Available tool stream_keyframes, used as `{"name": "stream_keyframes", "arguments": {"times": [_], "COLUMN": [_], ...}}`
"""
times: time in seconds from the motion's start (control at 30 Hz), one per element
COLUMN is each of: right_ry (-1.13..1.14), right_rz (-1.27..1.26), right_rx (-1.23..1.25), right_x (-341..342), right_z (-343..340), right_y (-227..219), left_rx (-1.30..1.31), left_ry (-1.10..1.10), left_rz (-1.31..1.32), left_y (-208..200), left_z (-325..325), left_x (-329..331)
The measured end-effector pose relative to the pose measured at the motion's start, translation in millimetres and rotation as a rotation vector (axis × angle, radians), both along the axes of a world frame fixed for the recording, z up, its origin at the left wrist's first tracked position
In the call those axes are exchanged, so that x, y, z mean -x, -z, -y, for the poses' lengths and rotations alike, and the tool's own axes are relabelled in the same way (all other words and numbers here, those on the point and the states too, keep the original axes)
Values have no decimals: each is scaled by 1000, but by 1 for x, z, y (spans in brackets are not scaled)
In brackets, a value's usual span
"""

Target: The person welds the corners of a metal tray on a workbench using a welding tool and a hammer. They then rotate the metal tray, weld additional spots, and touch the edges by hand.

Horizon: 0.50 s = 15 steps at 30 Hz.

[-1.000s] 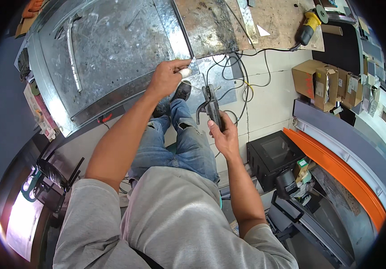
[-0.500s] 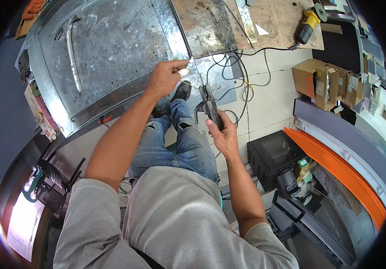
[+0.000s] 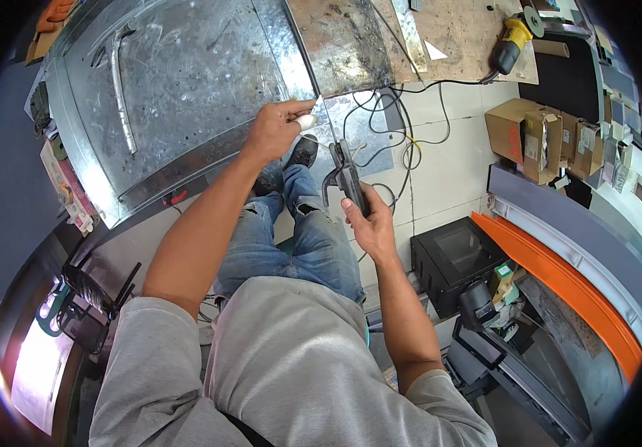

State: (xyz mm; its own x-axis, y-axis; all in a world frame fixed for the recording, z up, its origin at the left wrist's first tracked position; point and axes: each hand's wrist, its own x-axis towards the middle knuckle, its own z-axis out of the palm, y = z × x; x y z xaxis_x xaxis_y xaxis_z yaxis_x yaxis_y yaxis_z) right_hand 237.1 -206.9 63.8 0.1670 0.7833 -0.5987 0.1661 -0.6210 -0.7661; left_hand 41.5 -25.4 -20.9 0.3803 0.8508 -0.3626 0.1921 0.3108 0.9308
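Cables (image 3: 409, 127) loop beside the clamp (image 3: 347, 177) right fingers (image 3: 376, 200) hold, grinder (image 3: 512, 46) beyond; I cannot tell what left fingers (image 3: 295, 108) hold

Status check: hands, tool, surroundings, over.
Right hand gripping black electrode holder. Left hand at edge of metal panel. Black cables loop beside holder.

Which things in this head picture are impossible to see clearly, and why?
In the head view:
Right hand: most fingers, hidden behind the black clamp.
Thin rod: upper end too small; contact with the left hand is unclear.
Orange item: cut off by the upper edge.
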Motion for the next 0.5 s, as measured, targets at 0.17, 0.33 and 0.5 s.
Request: {"name": "stream_keyframes", "arguments": {"times": [0.17, 0.33, 0.5], "right_ry": [8, 22, -39], "right_rz": [38, -12, 42], "right_rx": [7, -34, -31], "right_x": [-4, 6, 0], "right_z": [5, -1, -3], "right_y": [4, 4, 2], "left_rx": [10, 361, 264], "left_ry": [19, 59, 35], "left_rz": [5, 258, 169], "left_y": [2, 82, 88], "left_z": [1, 8, -31], "left_x": [-7, 36, -5]}}
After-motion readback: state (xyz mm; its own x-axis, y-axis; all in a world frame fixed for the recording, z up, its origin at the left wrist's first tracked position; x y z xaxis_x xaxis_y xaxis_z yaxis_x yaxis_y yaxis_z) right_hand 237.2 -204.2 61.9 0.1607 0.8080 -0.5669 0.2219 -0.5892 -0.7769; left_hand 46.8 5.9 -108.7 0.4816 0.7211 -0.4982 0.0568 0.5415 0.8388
